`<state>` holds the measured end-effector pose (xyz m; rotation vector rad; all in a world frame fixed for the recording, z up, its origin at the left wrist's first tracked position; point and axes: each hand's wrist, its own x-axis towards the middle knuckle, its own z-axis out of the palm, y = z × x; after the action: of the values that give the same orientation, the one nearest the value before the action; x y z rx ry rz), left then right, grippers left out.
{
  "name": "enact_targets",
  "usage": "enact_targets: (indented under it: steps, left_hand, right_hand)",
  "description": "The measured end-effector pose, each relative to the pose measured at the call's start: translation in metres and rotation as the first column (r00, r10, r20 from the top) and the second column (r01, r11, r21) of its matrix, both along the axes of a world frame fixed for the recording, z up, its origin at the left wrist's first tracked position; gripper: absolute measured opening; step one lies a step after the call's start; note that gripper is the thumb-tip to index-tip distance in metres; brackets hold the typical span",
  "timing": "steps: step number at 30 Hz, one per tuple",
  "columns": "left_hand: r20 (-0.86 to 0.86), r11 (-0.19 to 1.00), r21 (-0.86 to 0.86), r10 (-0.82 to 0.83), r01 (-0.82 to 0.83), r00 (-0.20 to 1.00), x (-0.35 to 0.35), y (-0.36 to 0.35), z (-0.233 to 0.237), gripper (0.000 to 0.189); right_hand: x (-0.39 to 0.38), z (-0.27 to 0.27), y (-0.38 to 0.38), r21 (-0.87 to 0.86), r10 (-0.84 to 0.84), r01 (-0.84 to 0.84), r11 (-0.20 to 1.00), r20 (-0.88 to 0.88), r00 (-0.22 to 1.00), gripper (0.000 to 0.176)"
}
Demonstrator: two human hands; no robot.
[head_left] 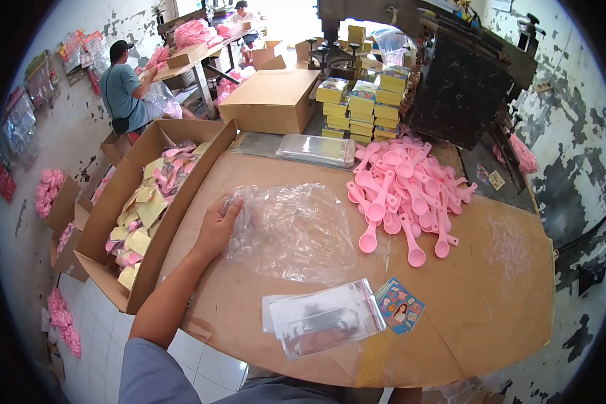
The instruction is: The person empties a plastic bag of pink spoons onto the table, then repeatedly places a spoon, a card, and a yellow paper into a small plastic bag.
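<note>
My left hand (221,222) reaches over the cardboard-covered table, its thumb and fingers closed on the left edge of a large, crumpled clear plastic bag (293,232). The bag lies flat and looks see-through. Nearer my body is a stack of clear plastic sleeves (326,320). Several small blue printed cards (402,306) lie fanned out against its right end. Beyond the bag to the right, pink plastic measuring spoons (411,182) form a loose heap. My right hand is not visible above the table.
A long open carton (131,283) of packed spoons and cards stands left. At the back are a closed carton (269,101), another pack of sleeves (316,149), stacked yellow-edged cards (360,104) and a dark machine (454,84). Two people (122,94) sit farther off.
</note>
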<state>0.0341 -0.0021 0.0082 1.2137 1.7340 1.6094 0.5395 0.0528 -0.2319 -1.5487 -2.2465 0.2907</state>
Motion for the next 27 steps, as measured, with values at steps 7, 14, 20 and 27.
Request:
enact_targets:
  steps: [7, 14, 20, 27]
  left_hand:
    - [0.102, 1.0, 0.027, -0.007, 0.004, 0.995, 0.0, -0.013, 0.006, 0.035]
    - [-0.105, 0.952, 0.303, -0.01, 0.042, 0.994, 0.032, -0.051, 0.074, 0.036]
    - [-0.079, 0.938, 0.346, -0.008, 0.035, 0.997, 0.146, -0.157, 0.055, 0.032]
    - [0.491, 0.81, 0.495, -0.56, 0.315, 0.667, 0.236, -0.231, -0.004, 0.056]
  right_hand:
    - [0.069, 0.115, -0.136, -0.341, 0.193, -0.179, 0.923, 0.005, 0.981, 0.04]
    - [0.07, 0.274, -0.196, -0.377, 0.258, -0.816, 0.438, -0.817, 0.515, 0.046]
    - [-0.058, 0.285, -0.19, 0.518, 0.517, -0.267, 0.813, -0.43, 0.74, 0.109]
    - [-0.122, 0.283, -0.199, 0.405, 0.774, -0.661, 0.632, -0.3, 0.557, 0.108]
